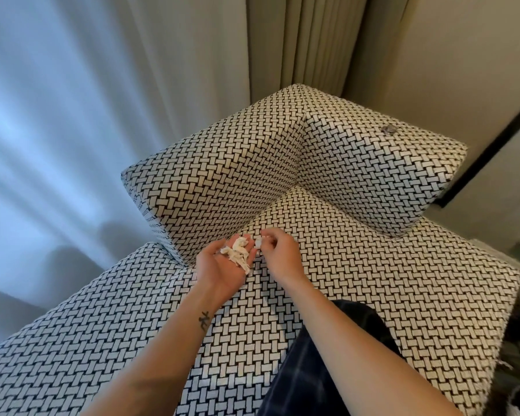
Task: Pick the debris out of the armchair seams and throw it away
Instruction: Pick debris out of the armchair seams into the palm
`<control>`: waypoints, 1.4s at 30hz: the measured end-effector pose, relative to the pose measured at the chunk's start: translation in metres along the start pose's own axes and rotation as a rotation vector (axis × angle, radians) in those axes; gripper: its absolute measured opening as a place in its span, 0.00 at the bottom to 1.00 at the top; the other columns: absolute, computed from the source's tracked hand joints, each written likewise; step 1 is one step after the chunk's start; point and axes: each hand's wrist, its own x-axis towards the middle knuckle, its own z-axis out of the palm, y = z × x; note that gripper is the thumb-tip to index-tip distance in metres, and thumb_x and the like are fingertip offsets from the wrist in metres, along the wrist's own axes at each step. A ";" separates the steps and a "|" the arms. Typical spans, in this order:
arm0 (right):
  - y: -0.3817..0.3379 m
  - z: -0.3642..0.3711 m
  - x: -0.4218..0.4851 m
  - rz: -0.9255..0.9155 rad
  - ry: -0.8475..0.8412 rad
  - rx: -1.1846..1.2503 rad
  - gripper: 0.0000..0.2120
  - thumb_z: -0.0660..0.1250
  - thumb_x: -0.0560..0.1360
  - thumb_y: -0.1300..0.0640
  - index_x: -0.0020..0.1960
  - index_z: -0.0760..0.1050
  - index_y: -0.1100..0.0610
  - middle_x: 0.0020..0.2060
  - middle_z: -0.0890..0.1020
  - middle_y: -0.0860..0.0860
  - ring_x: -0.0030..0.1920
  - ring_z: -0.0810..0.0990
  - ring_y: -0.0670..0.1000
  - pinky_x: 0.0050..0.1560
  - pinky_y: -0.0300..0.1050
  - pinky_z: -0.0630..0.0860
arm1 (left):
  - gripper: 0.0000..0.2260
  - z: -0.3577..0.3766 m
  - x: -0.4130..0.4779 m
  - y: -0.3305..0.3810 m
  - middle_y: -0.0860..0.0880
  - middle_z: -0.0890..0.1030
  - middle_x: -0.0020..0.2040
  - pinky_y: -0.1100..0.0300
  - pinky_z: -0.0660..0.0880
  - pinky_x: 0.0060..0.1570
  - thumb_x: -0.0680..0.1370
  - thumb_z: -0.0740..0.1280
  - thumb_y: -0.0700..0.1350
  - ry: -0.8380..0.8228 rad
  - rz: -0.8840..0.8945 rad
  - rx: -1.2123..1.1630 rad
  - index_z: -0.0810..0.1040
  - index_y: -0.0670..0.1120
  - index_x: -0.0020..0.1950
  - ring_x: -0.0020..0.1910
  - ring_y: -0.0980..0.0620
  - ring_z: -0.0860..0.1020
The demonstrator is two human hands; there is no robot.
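Head view, the only one.

Left hand (222,267) turned palm up, loosely cupped, used as a tray. Debris pile (237,253) of crumpled white paper bits lying across fingers and palm. Likely parked there to allow a single trip to a bin; no bin in sight.

Right hand (279,253) knuckles up, thumb and forefinger pinching one white scrap (258,243) just beside the left fingertips; touching or a hair apart, can't tell. Reads as a transfer into the pile, not yet released.

Both hands low over the seat cushion (388,295) of the armchair (222,175), right next to the seam (261,211) between seat and back panel. Held close to the seam, probably to shorten the pick-drop cycle. No white bits visible along the exposed stretch; hard to rule out small ones against the busy weave.

Small grey bit (388,129) on top of the far panel, well apart from both hands. Possibly more debris, too small to confirm.

Dark checked trouser leg (327,355) on the seat front, presumably leaning in for reach.

Judgement: collecting mostly done, disposal not started. Risk: loose pile spilling off the cupped palm in transit.
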 end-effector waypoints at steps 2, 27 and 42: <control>-0.007 -0.019 0.002 -0.017 -0.011 0.105 0.09 0.63 0.82 0.61 0.59 0.79 0.53 0.47 0.81 0.47 0.35 0.77 0.41 0.31 0.31 0.72 | 0.18 0.017 0.001 -0.005 0.35 0.78 0.69 0.47 0.69 0.72 0.83 0.57 0.44 -0.029 -0.022 0.003 0.74 0.37 0.69 0.70 0.40 0.75; -0.009 -0.272 0.114 -0.229 0.293 -0.162 0.12 0.68 0.80 0.59 0.62 0.82 0.52 0.57 0.80 0.43 0.59 0.77 0.46 0.63 0.48 0.74 | 0.18 0.285 0.052 -0.123 0.36 0.77 0.68 0.50 0.75 0.65 0.81 0.59 0.42 -0.358 -0.198 0.057 0.74 0.35 0.68 0.64 0.43 0.77; 0.021 -0.287 0.167 -0.168 0.337 -0.636 0.21 0.62 0.81 0.58 0.73 0.72 0.55 0.70 0.76 0.50 0.72 0.67 0.55 0.74 0.51 0.61 | 0.15 0.313 0.096 -0.133 0.37 0.79 0.59 0.50 0.76 0.64 0.80 0.57 0.42 -0.252 -0.087 0.081 0.78 0.36 0.60 0.55 0.41 0.77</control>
